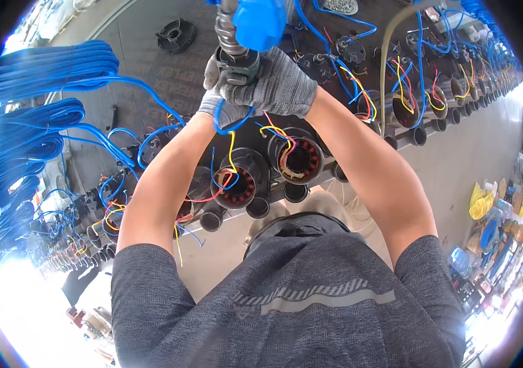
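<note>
At twelve o'clock, the right hand grips the dark green fitting, its ribbed shaft cut off above. The left hand, partly hidden: grip I cannot tell. Tabletop extends toward eleven.

The gloves are matt knitted cloth, the ribbed piece shiny and metallic-looking, the cable coils smooth glossy plastic.
</note>
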`<state>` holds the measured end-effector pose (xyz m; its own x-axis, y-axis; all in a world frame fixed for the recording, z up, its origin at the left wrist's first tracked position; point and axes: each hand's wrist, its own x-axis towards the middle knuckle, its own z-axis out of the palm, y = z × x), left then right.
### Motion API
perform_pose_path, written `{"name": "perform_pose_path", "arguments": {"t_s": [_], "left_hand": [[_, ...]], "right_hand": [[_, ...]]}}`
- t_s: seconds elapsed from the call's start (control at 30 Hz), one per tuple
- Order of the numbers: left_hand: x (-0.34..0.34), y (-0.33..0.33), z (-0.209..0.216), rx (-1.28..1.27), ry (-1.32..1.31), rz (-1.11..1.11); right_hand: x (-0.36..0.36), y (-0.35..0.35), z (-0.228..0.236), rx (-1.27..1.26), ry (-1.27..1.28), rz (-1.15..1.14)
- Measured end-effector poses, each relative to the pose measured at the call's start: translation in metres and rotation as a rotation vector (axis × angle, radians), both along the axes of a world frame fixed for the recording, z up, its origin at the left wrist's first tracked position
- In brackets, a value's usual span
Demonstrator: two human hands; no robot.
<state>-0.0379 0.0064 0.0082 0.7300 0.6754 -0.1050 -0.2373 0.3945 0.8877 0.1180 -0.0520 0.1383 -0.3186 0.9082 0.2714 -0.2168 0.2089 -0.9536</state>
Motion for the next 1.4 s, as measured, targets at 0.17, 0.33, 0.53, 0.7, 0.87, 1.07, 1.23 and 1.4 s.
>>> {"name": "perform_pose_path", "arguments": {"t_s": [0.17,0.33,0.53,0.7,0.87,1.07,1.23,1.4], "left_hand": [[-0.005,0.016,-0.005,-0.153,0.490,-0.070],[0.024,0.023,-0.007,-0.216,0.278,0.092],[0.020,0.018,-0.002,-0.083,0.046,0.094],[-0.005,0.002,-0.008,0.021,0.015,0.038],[0.014,0.009,-0.015,-0.021,-0.015,0.128],[0.006,0.001,-0.013,0.775,0.420,0.014],[0.013,0.003,-0.031,0.334,0.123,0.097],[0.003,-0.002,-0.024,1.182,0.723,0.120]], "right_hand": [[-0.014,0.013,-0.002,0.045,-0.175,-0.095],[-0.016,0.021,-0.008,0.160,-0.250,-0.124],[-0.026,0.021,-0.017,-0.198,0.190,-0.162],[-0.024,0.009,-0.013,0.081,-0.346,-0.367],[-0.026,0.004,-0.016,0.078,-0.188,-0.389],[-0.025,-0.001,-0.019,0.030,-0.162,-0.400],[-0.025,-0.003,-0.015,-0.022,-0.054,-0.411],[-0.021,-0.005,-0.006,0.028,-0.097,-0.354]]}}
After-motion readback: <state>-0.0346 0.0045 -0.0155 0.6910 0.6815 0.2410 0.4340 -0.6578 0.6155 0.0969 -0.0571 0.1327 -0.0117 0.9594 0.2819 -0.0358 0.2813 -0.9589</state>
